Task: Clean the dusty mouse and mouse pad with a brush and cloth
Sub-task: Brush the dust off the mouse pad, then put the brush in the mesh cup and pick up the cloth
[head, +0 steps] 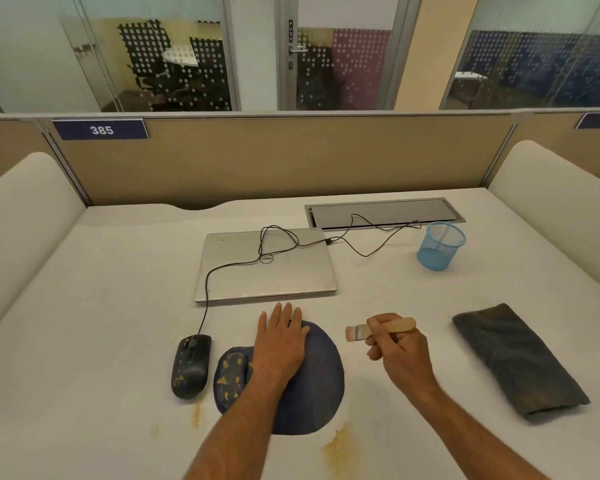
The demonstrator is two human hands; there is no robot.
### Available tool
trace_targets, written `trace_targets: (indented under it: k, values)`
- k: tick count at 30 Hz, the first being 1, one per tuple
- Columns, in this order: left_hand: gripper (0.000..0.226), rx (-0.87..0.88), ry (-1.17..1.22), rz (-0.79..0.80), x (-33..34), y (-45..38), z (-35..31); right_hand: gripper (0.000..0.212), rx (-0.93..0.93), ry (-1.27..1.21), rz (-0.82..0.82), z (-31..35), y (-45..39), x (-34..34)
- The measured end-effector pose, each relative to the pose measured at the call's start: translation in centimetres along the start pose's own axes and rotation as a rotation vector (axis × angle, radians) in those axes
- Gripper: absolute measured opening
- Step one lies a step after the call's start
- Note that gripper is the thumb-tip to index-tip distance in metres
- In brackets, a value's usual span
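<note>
A dark blue mouse pad (317, 375) lies near the desk's front edge, its wrist rest at the left speckled with yellow dust. My left hand (280, 341) lies flat on the pad, fingers apart. A black wired mouse (191, 365) with yellow dust on its rear sits just left of the pad. My right hand (399, 351) grips a small wooden-handled brush (378, 329), bristles pointing left, held just right of the pad. A folded dark cloth (516, 362) lies on the desk at the right.
A closed silver laptop (265, 263) lies behind the pad, the mouse cable looped over it. A blue mesh cup (440, 245) stands at the back right by a cable hatch (385, 213). Piles of yellow dust (338, 448) lie on the desk near the front.
</note>
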State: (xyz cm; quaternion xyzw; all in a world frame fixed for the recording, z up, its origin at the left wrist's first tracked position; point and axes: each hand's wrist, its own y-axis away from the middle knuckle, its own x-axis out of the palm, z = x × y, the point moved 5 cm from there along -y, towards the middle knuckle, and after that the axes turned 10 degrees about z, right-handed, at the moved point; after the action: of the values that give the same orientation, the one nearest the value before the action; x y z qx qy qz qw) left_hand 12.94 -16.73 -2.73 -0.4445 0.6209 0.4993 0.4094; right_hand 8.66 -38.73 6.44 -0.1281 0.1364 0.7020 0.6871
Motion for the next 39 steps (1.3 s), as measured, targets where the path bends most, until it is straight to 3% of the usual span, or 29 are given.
trace_targets:
  k: [6,16,22,29,34,39]
  values:
    - [0.057,0.146,-0.031,-0.132,-2.9,-1.6,-5.2,0.012,-0.083,0.146,-0.166,2.1,-5.5,-6.7]
    - [0.069,0.258,-0.05,-0.013,-2.3,-8.0,-12.7,0.013,-0.082,0.503,-0.312,3.2,-17.3,-19.5]
    - [0.07,0.289,-0.014,0.0,-0.2,-10.0,-13.8,0.007,0.013,0.567,-0.261,0.2,-21.7,-22.4]
    - [0.071,0.306,-0.019,-0.044,-0.2,-10.0,-13.6,0.02,0.102,0.659,-0.16,-3.6,-24.1,-21.5]
    - [0.071,0.315,0.018,-0.054,-0.5,-9.9,-13.7,0.038,0.178,0.895,-0.016,-5.0,-24.9,-20.2]
    - [0.07,0.309,0.005,-0.037,-0.3,-10.0,-13.6,0.037,0.168,1.044,0.064,-5.3,-25.0,-19.8]
